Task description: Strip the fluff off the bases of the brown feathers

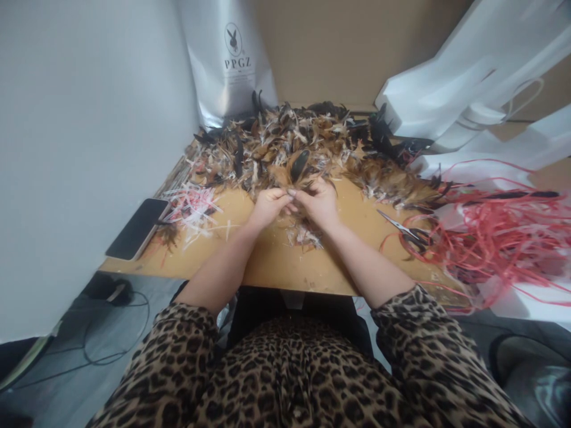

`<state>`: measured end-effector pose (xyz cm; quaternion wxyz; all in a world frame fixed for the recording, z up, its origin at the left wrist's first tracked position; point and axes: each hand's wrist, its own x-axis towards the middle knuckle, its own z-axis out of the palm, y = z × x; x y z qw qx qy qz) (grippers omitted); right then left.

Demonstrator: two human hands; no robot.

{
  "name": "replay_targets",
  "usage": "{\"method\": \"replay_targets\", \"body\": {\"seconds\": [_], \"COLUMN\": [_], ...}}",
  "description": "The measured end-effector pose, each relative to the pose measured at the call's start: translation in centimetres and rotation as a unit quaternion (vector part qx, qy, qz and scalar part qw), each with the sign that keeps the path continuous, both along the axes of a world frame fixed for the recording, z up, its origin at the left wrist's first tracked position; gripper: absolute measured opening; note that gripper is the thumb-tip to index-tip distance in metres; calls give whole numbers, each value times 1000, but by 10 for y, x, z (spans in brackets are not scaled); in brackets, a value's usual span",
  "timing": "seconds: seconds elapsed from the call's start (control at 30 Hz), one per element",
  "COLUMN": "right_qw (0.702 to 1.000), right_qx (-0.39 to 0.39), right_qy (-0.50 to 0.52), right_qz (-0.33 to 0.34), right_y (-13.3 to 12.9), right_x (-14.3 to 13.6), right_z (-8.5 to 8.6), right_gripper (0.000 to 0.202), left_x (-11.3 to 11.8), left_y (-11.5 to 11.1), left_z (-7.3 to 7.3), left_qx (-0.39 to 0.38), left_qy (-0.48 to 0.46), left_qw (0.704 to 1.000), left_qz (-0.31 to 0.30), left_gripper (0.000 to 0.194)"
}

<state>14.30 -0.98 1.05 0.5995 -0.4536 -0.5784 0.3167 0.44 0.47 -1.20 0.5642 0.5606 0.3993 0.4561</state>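
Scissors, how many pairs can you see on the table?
1. The scissors lie on the wooden table, to the right of the right hand, handles against the red string pile. Others may be hidden under the feathers.

A small makeshift craft workspace is shown, prob. home-based. A worn tan wooden tabletop (272, 261) is heaped w/ a pile of loose brown and black feathers (307, 148). Tangled red plastic strips (495, 238), small metal scissors (404, 229) and a silver foil bag printed PPGZ (232, 59) are seen alongside.
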Motion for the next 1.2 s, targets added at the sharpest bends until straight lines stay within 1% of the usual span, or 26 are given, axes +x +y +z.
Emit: {"method": "replay_targets", "body": {"seconds": [0.17, 0.23, 0.33, 0.4, 0.47, 0.53, 0.6, 0.67, 0.77, 0.83, 0.9, 1.0, 1.1, 1.2], "right_qw": [995, 994, 993, 994, 996, 998, 998, 993, 963, 941, 924, 907, 893, 876], "right_qx": [-76, -86, -90, -85, -62, -37, -14, 24, 82, 93, 97, 105, 120, 138], "right_qy": [40, 52, 58, 55, 45, 30, -15, -105, -257, -325, -368, -405, -429, -457], "right_qz": [49, 53, 50, 42, 37, 46, 59, 51, 19, -1, -23, -47, -58, -64], "right_y": [6, 8, 8, 9, 9, 8, 7, 4, 1, 0, 1, 3, 4, 4], "right_x": [2, 2, 0, 0, -1, 0, 2, 4, 7, 8, 9, 11, 14, 15], "right_z": [-10, -13, -15, -16, -15, -14, -12, -10, -9, -10, -12, -16, -18, -18], "right_gripper": [31, 32, 32, 33, 31, 28, 37, 42, 39, 33, 26, 19, 20, 25], "left_x": [-1, 0, 2, 3, 4, 3, 1, -1, -2, -1, 1, 3, 3, 2], "left_y": [-1, -1, -2, -2, -1, 0, 1, 3, 3, 2, 0, -2, -4, -4], "left_z": [1, 1, 2, 3, 4, 4, 4, 3, 0, -2, -3, -3, -2, -1], "left_qx": [6, 6, 2, -14, -39, -68, -95, -112, -118, -120, -126, -136, -146, -162], "left_qy": [-1, -15, -30, -31, -46, -82, -124, -156, -184, -193, -197, -195, -199, -206], "left_qw": [1000, 1000, 999, 999, 998, 994, 987, 981, 976, 973, 972, 970, 968, 963], "left_qz": [-14, -18, -21, -19, -6, 18, 33, 22, -14, -24, -30, -43, -54, -56], "left_gripper": [25, 26, 26, 27, 30, 31, 30, 28, 27, 26, 25, 26, 26, 24]}}
